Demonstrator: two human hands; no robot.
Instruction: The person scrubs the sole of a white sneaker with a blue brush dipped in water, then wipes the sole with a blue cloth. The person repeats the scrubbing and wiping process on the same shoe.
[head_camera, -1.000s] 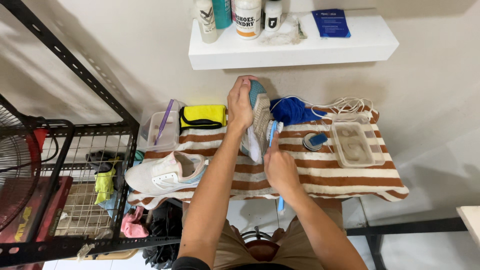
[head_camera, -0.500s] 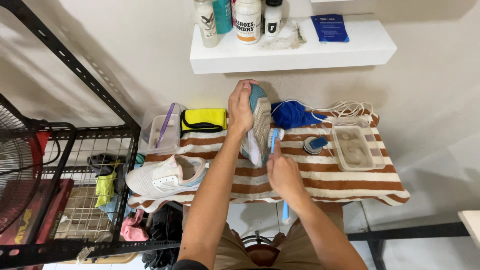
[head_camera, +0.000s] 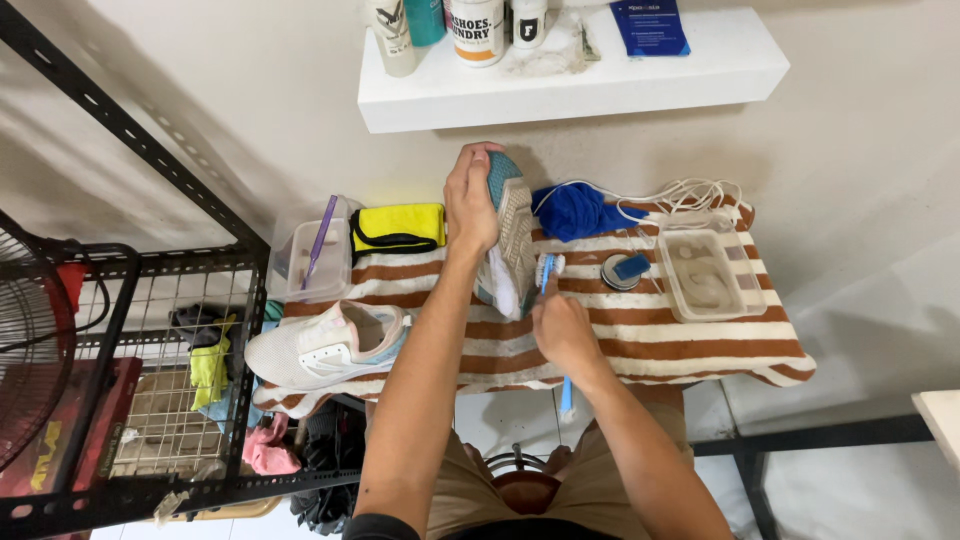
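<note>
Two hands work over the striped-towel desk (head_camera: 690, 345). Left hand (head_camera: 472, 205), fingers closed, holds a white-and-teal mesh sneaker (head_camera: 508, 240) sole-up. Right hand (head_camera: 562, 332), fingers wrapped tight, presses a blue-handled brush (head_camera: 548, 272) against the sneaker's side.

A home shoe-cleaning corner.

A brown-and-white striped towel (head_camera: 680, 350) covers the table, a white wall shelf (head_camera: 560, 85) at the far side carries cleaner bottles (head_camera: 478, 25), and a black wire rack (head_camera: 150, 400) stands left with rags.
</note>
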